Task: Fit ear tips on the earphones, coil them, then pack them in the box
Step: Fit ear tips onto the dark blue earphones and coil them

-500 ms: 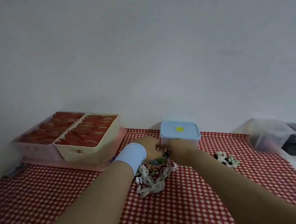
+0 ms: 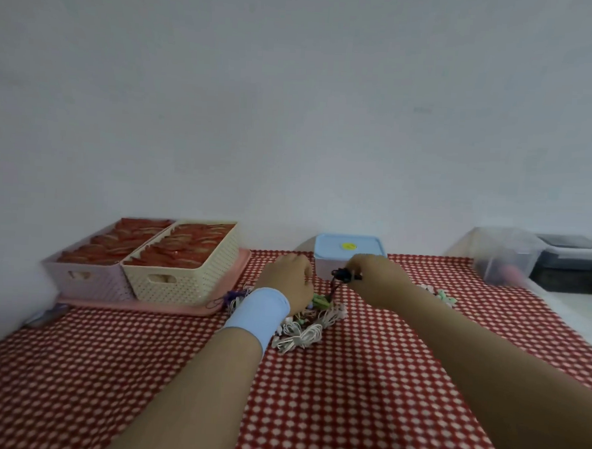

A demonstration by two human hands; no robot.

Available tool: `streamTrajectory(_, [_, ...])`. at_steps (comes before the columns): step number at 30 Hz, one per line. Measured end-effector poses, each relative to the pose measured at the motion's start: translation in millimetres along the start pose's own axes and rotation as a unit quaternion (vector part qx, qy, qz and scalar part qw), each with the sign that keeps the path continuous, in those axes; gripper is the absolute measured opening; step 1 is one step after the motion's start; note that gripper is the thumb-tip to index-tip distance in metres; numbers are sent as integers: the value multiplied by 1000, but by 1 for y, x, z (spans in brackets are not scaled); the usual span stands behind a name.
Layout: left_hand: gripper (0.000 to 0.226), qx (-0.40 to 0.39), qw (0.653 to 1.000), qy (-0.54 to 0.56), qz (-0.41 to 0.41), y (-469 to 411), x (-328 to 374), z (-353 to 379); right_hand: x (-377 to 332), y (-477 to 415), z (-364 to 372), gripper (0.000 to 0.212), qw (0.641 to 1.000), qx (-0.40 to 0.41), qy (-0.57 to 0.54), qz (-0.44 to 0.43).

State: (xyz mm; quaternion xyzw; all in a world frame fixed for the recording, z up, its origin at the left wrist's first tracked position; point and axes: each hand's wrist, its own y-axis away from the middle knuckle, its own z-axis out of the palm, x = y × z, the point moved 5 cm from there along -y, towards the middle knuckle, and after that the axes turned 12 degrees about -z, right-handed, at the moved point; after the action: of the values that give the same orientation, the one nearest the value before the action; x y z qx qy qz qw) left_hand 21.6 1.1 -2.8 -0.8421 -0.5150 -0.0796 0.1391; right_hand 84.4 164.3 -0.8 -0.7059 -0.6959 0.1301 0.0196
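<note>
Head-camera view down onto a table under a red-and-white checked cloth (image 2: 347, 398), set against a plain white wall. Two bare forearms reaching forward from the bottom edge.

In the middle of the cloth, a tangled heap of earphones (image 2: 302, 333): white coils nearest the camera, green and brown cords farther back.

Pinched in the right hand (image 2: 377, 276), between thumb and fingertips, a black earphone set (image 2: 345, 274), held a little above the cloth with its dark cord hanging down to the heap.

Over the far left part of the heap, the left hand (image 2: 286, 278), back upward, with a pale blue wristband (image 2: 259, 313) on the wrist. Fingers bent downward and out of sight, so impossible to tell whether gripping anything.

Directly behind both hands, by the wall, a blue-lidded box (image 2: 334, 248), lid on, with a round yellow sticker (image 2: 348, 245) on top.

Just beyond the right wrist, a small blurred scatter of white and green pieces, apparently ear tips (image 2: 441, 296).

At far left, a pink tray (image 2: 194, 310) bearing two baskets side by side and touching: a cream basket (image 2: 188, 280) and a lilac basket (image 2: 92, 282), both filled with red packets (image 2: 183, 249).

At far right, a clear plastic tub (image 2: 502, 255) and, beside it, a dark grey lidded bin (image 2: 570, 264).
</note>
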Motion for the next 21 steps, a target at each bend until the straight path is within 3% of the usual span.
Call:
streamTrajectory(2, [11, -9, 1000, 3, 13, 4, 18, -3, 9, 5, -8, 23, 999, 19, -41, 24])
streamTrajectory(6, [47, -161, 979, -116, 46, 10, 39, 37, 25, 12, 2, 34, 986, 30, -149, 64])
streamTrajectory(9, [37, -145, 964, -215, 57, 0, 35, 54, 34, 14, 19, 25, 969, 36, -233, 68])
streamTrajectory(12, [35, -162, 953, -255, 5, -27, 23, 48, 40, 8, 30, 28, 931, 67, -351, 77])
streamTrajectory(14, [27, -196, 956, -217, -7, -48, 22, 45, 41, -3, 36, 30, 903, 73, -418, 71])
streamTrajectory(16, [19, -179, 978, -106, 4, -66, 31, 39, 41, -14, 38, 32, 884, 64, -459, 60])
streamTrajectory(18, [21, -177, 984, 22, -11, -73, 40, 36, 43, -18, 36, 36, 886, 45, -458, 51])
streamTrajectory(21, [30, -221, 967, 122, -25, -65, 53, 44, 54, -9, 28, 36, 912, 47, -406, 30])
